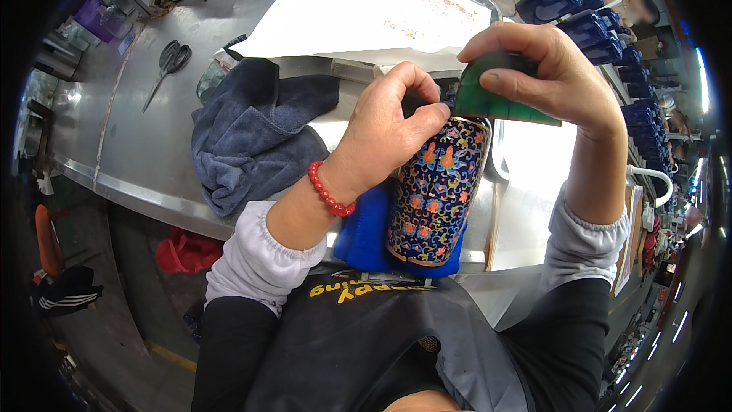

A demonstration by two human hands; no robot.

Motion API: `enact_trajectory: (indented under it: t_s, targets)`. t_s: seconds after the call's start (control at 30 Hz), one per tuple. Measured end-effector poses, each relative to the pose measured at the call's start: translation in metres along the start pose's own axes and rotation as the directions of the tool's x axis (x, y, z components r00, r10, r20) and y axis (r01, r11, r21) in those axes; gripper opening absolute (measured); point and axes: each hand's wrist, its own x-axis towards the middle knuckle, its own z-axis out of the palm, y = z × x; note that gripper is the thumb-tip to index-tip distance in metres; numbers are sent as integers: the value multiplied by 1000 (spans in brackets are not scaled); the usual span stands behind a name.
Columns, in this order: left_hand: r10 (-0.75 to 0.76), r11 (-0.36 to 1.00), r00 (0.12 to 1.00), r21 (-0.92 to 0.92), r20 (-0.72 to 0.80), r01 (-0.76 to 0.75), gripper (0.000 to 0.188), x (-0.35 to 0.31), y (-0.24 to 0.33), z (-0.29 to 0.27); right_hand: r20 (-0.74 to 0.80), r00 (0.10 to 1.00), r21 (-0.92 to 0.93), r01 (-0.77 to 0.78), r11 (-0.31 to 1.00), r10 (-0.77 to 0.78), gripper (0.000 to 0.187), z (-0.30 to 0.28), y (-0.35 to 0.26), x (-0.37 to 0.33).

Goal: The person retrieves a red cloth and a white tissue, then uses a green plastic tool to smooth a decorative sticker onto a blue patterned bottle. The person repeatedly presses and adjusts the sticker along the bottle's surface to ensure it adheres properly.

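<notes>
A dark blue jar (436, 194) with a dense pattern of orange, red and yellow flowers lies tilted in front of me, with gold along its edges. Beneath it is a bright blue cloth (358, 233). My left hand (393, 118), a red bead bracelet at its wrist, is closed in a pinch at the jar's far end; whatever lies between thumb and forefinger is hidden. My right hand (545, 69) grips a green half-round scraper (507, 95) between thumb and fingers. The scraper's straight edge is beside the same end of the jar.
A grey-blue towel (252, 137) lies bunched on the metal table (164, 160), left of my left hand. Black scissors (168, 69) lie farther left. A white sheet (343, 4) with colourful prints is behind. Dark blue mugs (549, 0) line the right, with a person (637, 11) beyond.
</notes>
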Motion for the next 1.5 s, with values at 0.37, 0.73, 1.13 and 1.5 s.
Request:
enact_trajectory:
  t_s: [0.37, 0.73, 1.13, 1.5]
  targets:
    - [1, 1000, 998, 9, 56, -1, 19, 1, -1, -2, -19, 1000, -81, 3, 997, -4, 22, 1, -7, -1]
    - [31, 993, 998, 108, 45, -36, 18, 1, -2, -2, -37, 996, -40, -78, 996, 77, 24, 2, -12, -6]
    - [63, 991, 997, 115, 39, -67, 20, 1, -3, -2, -90, 993, -101, -82, 991, 73, 21, 5, -15, -9]
    - [15, 996, 999, 86, 45, -19, 19, 1, -3, -2, -119, 993, -170, -13, 985, -7, 21, 8, -16, -9]
